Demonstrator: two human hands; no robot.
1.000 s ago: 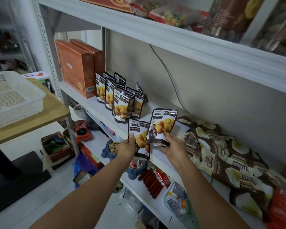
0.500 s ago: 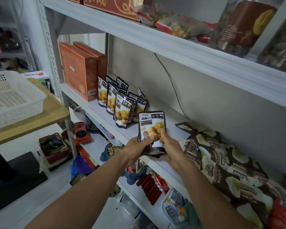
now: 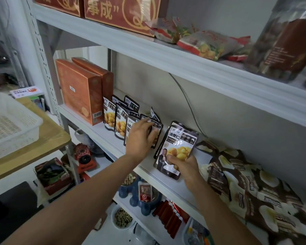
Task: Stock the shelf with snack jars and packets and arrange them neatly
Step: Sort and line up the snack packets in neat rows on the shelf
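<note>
Cramped little stockroom, white metal shelf (image 3: 99, 133) against a plain wall, and the middle level is where it's all happening. On its left end are two orange boxes (image 3: 79, 91), then a row of packets (image 3: 118, 121) standing upright, then a bare gap, then a messy heap of brown packets (image 3: 245, 184) slumped on the right.

The right hand (image 3: 184, 167) grips a chestnut packet (image 3: 178, 142) by its lower half, thumb on the front and fingers behind, and holds it tilted over the gap, its bottom corner at or just above the front lip. There looks to be a second one tucked behind it, but I can't be sure. The left hand (image 3: 140, 138) has its fingers stretched out against the end of the standing row, not curled round anything as far as I can see.

These pouches look light, glossy and floppy, so I'd guess they slide on each other and topple if nudged. Holding low near the fat bottom makes sense, since that's the bit that has to sit flat.

Room-wise, the gap between the row and the brown heap is decent. The upper shelf (image 3: 166, 64) leaves plenty of headroom, and a cable (image 3: 187, 103) runs down the back wall behind the spot. The main risks are the front edge and knocking the row over like dominoes.
</note>
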